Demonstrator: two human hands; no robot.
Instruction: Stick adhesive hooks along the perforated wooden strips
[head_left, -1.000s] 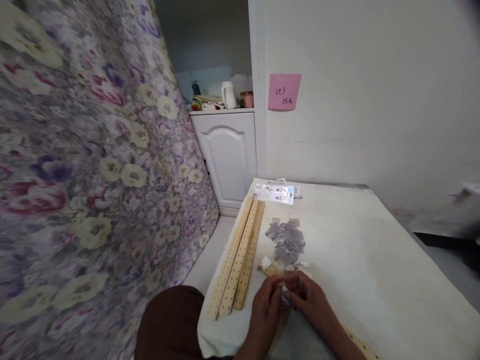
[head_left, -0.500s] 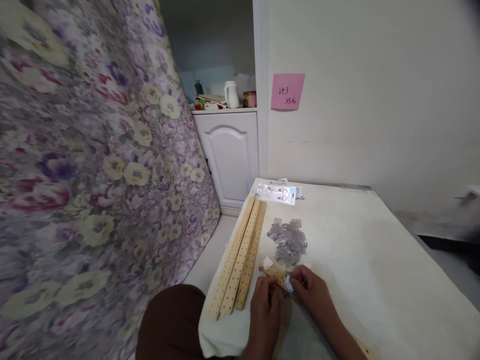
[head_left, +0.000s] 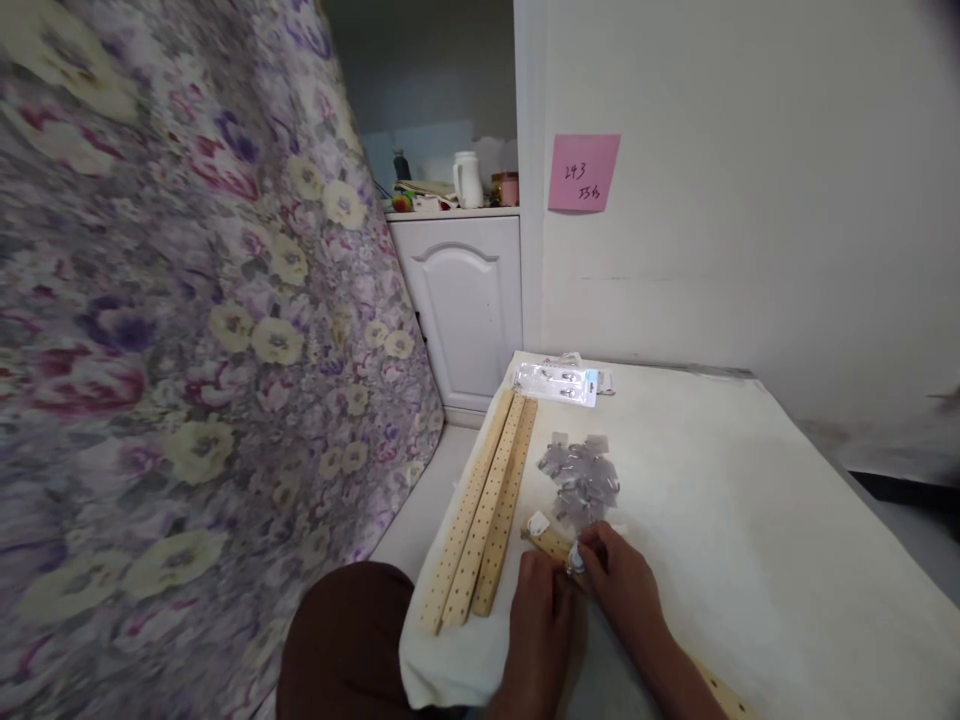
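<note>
A drilled wooden strip (head_left: 547, 541) runs slantwise beneath my hands and comes out again at the lower right. My left hand (head_left: 537, 610) is closed at the near edge of this strip, its fingertips partly hidden. My right hand (head_left: 622, 575) pinches a small white piece with a shiny metal part (head_left: 575, 558) against the strip. A similar white tag (head_left: 538, 523) sits on the strip's far end. Just beyond lies a pile of small clear packets with metal hooks (head_left: 583, 478).
Three drilled wooden strips (head_left: 484, 515) lie side by side along the left of the white-covered table (head_left: 720, 480). Clear packaging (head_left: 556, 383) rests at the far edge. A floral curtain (head_left: 195, 350) hangs on the left, beside a white cabinet (head_left: 469, 300).
The white piece has tilted slightly in my right fingers. My left hand has shifted a little to the right along the strip. The whole view has moved slightly.
</note>
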